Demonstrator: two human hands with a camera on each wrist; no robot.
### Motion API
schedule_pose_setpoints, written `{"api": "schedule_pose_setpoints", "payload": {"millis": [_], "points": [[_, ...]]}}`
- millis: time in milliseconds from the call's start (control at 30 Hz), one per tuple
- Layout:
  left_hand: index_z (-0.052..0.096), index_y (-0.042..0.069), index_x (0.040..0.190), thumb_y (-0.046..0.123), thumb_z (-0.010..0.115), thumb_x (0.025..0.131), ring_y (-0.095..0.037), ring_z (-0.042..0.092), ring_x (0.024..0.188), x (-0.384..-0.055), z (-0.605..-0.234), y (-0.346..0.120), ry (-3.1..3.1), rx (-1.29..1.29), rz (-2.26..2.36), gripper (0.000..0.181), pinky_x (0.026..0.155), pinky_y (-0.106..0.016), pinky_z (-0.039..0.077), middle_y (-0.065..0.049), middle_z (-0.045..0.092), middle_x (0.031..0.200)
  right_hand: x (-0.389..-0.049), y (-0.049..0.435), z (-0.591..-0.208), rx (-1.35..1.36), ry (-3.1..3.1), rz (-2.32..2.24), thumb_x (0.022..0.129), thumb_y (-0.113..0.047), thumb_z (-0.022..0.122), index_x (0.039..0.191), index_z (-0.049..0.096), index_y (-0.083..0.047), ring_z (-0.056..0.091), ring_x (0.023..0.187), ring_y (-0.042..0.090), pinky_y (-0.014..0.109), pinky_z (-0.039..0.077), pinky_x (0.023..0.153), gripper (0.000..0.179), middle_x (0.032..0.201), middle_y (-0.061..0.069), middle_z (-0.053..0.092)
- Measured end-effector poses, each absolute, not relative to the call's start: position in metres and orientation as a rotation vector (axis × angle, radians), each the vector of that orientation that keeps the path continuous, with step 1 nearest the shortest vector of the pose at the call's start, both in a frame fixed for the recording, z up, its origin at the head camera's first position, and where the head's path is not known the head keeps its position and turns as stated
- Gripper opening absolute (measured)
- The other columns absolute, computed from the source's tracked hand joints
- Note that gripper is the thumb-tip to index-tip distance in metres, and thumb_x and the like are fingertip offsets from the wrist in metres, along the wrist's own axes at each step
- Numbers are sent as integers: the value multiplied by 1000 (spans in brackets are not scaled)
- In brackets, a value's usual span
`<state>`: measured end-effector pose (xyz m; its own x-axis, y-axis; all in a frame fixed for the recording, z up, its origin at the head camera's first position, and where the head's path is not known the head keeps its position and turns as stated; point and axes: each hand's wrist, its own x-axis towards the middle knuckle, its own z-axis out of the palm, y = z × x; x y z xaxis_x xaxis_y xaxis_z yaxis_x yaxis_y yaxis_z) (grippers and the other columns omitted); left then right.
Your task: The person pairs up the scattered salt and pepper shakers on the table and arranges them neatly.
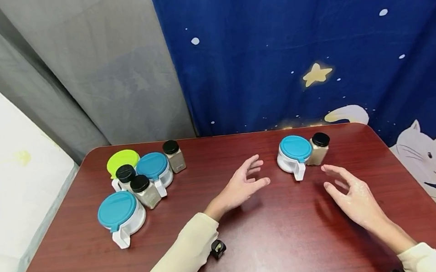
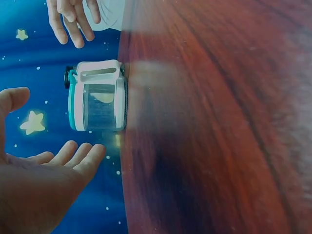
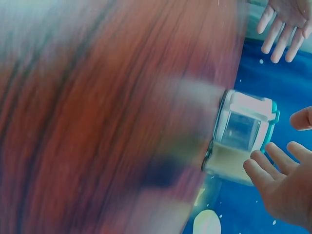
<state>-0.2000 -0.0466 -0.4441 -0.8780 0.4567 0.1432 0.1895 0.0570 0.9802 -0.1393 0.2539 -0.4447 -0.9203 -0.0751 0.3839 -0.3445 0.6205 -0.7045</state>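
Toward the back right of the table stands a clear seasoning jar with a blue lid (image 1: 295, 148) and a white handle facing the front. Right beside it is a square spice bottle with a black cap (image 1: 317, 150), its contents beige. My left hand (image 1: 241, 185) hovers left of the blue-lidded jar, fingers spread and holding nothing. On the other side, my right hand (image 1: 354, 198) is in front of the spice bottle, fingers loosely bent and apart from it. In the right wrist view, the fingers (image 3: 265, 170) overlap the spice bottle (image 3: 226, 161).
At the table's left stand two more blue-lidded jars (image 1: 118, 211), a green-lidded jar (image 1: 123, 161) and several black-capped spice bottles (image 1: 147, 192), grouped closely. One bottle (image 1: 174, 156) is at that group's back right. Curtains (image 1: 241, 59) hang behind the table's (image 1: 234, 262) far edge.
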Motion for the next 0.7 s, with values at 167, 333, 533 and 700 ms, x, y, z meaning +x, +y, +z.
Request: {"api": "schedule_pose_setpoints", "payload": {"millis": [167, 333, 533, 700], "points": [[31, -1, 156, 9, 70, 95, -42, 41, 139, -194, -446, -54, 2127, 652, 1912, 72, 110, -55, 35, -22, 45, 150, -133, 248, -444, 365, -2569, 1120, 96, -5, 69, 135, 61, -11, 61, 117, 19, 7, 38, 95, 41, 133, 9, 63], [32, 1, 156, 11, 69, 97, -42, 41, 139, -189, -447, -60, 2143, 642, 1907, 71, 110, -56, 35, -23, 45, 150, -127, 242, -444, 413, -2592, 1025, 94, -8, 71, 136, 61, -13, 61, 115, 38, 7, 34, 95, 44, 133, 10, 61], [33, 5, 156, 12, 71, 96, -40, 42, 138, -178, -444, -69, 2171, 637, 1885, 71, 111, -55, 34, -15, 48, 148, -122, 236, -445, 429, -2636, 1007, 96, -13, 71, 139, 59, -15, 59, 119, 39, 10, 32, 96, 45, 137, 11, 59], [35, 5, 155, 11, 70, 96, -35, 43, 138, -169, -441, -77, 2193, 668, 1888, 69, 111, -57, 33, -14, 51, 145, -120, 231, -446, 466, -2627, 1020, 95, -11, 72, 139, 59, -13, 59, 119, 39, 12, 33, 96, 46, 137, 10, 59]]}}
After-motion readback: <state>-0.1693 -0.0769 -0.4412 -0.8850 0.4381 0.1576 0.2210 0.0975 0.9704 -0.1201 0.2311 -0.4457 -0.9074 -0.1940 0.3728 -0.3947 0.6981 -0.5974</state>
